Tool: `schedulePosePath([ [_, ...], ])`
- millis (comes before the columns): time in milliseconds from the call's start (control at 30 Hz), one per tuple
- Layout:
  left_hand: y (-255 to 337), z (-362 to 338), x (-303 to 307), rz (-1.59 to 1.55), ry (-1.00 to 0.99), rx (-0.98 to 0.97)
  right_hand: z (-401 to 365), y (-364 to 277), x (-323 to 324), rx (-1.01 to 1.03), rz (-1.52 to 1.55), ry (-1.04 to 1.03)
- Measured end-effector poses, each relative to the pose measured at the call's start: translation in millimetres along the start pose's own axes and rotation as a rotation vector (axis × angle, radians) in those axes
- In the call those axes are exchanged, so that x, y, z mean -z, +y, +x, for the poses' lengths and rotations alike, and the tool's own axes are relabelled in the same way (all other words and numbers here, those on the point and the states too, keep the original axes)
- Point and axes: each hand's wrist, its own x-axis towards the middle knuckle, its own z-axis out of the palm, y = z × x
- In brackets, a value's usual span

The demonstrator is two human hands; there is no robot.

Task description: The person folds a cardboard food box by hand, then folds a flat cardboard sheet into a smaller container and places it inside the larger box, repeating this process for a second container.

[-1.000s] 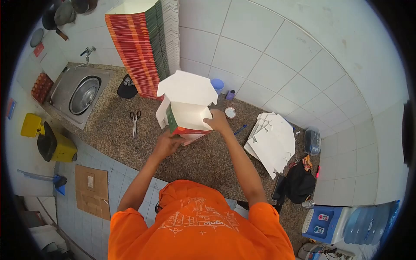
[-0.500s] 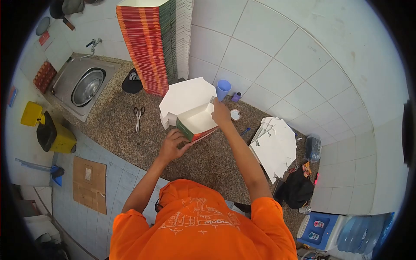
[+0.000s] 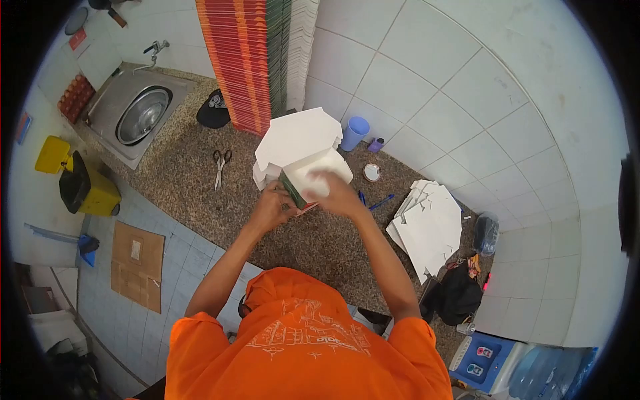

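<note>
A partly folded pizza box (image 3: 299, 138), white inside with green and red outer sides, lies on the speckled stone counter, its lid raised at the back. My left hand (image 3: 270, 209) pinches the green side at the box's near left corner, thumb low and fingers along the panel. Over the front of the tray is my right hand (image 3: 337, 197), its fingers smeared by motion. Flat white box blanks (image 3: 430, 230) are piled to the right of it, and scissors (image 3: 220, 170) with dark handles lie to the left.
Against the tiled wall rises a tall stack of red and green boxes (image 3: 240, 67). Behind the right hand stand a blue cup (image 3: 355, 133) and a small purple bottle (image 3: 376, 145), near a round lid (image 3: 372, 173) and a blue pen (image 3: 381, 202). A steel sink (image 3: 143, 117) is at left.
My right hand has moved from the box's right rear corner toward its front, and the right side now stands less upright. My left hand keeps to the near left corner. The view has shifted slightly.
</note>
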Motion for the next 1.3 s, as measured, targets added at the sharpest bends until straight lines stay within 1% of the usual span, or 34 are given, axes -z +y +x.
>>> schedulePosePath([
  [33, -1.2, 0.3, -1.2, -0.008, 0.007, -0.045, -13.5, -9.7, -3.3, -0.065, 0.157, -0.254],
  [67, -1.8, -0.9, -2.8, -0.015, 0.011, -0.092, -22.0, -15.3, -9.0, -0.068, 0.161, -0.258],
  [133, 3.2, -4.7, -4.1, -0.021, 0.026, -0.096, -32.1, -24.4, -21.2, 0.076, -0.105, -0.196],
  [200, 5.3, -8.5, -6.4, -0.022, 0.050, -0.099, -35.3, -29.4, -28.9, 0.078, -0.155, -0.176],
  [267, 6.7, -17.2, -13.1, 0.170, 0.212, -0.203, -37.5, -33.4, -34.2, 0.080, -0.206, -0.159],
  [300, 8.3, -19.0, -15.8, 0.172, 0.217, -0.200, -37.2, -34.2, -35.8, 0.073, -0.240, -0.180],
  [367, 10.7, -21.8, -19.4, 0.241, 0.325, -0.167, -36.1, -34.1, -37.0, 0.066, -0.275, -0.199],
  [500, 8.0, -25.1, -10.7, 0.302, 0.312, -0.105, -32.3, -30.9, -30.7, 0.065, -0.243, -0.236],
  [567, 2.3, -19.8, -9.0, 0.389, 0.323, -0.079, -27.9, -32.7, -27.4, 0.074, -0.234, -0.256],
  [600, -4.3, -18.3, -9.5, 0.392, 0.326, -0.078, -23.9, -35.5, -24.5, 0.014, -0.241, -0.318],
  [633, -11.5, -15.9, -9.5, 0.329, 0.252, -0.019, -19.4, -36.9, -22.4, -0.047, -0.250, -0.377],
  [667, -17.3, -13.0, -11.0, 0.265, 0.179, 0.037, -13.1, -38.7, -25.7, -0.042, -0.253, -0.374],
  [733, -23.2, -9.6, -17.3, 0.259, 0.205, 0.001, 2.5, -47.9, -42.9, -0.198, -0.419, -0.162],
  [767, -25.4, -9.3, -20.4, 0.254, 0.225, -0.030, 11.3, -52.8, -50.4, -0.198, -0.420, -0.160],
  [833, -25.3, -10.1, -23.8, 0.205, 0.226, -0.018, 28.7, -59.7, -62.0, -0.278, -0.393, -0.026],
  [900, -22.5, -10.5, -19.7, 0.163, 0.225, -0.003, 38.6, -49.7, -72.7, -0.289, -0.415, -0.027],
  [967, -16.4, -9.2, -12.7, 0.250, 0.106, 0.098, 41.5, -39.8, -83.2, -0.288, -0.444, -0.038],
  [1100, -26.8, -8.2, -23.9, 0.333, 0.195, 0.084, 33.5, -41.6, -79.0, -0.268, -0.414, -0.037],
  [1167, -28.2, -9.2, -25.3, 0.434, 0.161, 0.146, 35.6, -41.3, -80.6, -0.277, -0.412, -0.038],
  [1300, -21.9, -6.3, -26.0, 0.432, 0.134, 0.226, 36.0, -29.6, -95.9, -0.203, -0.406, -0.048],
])
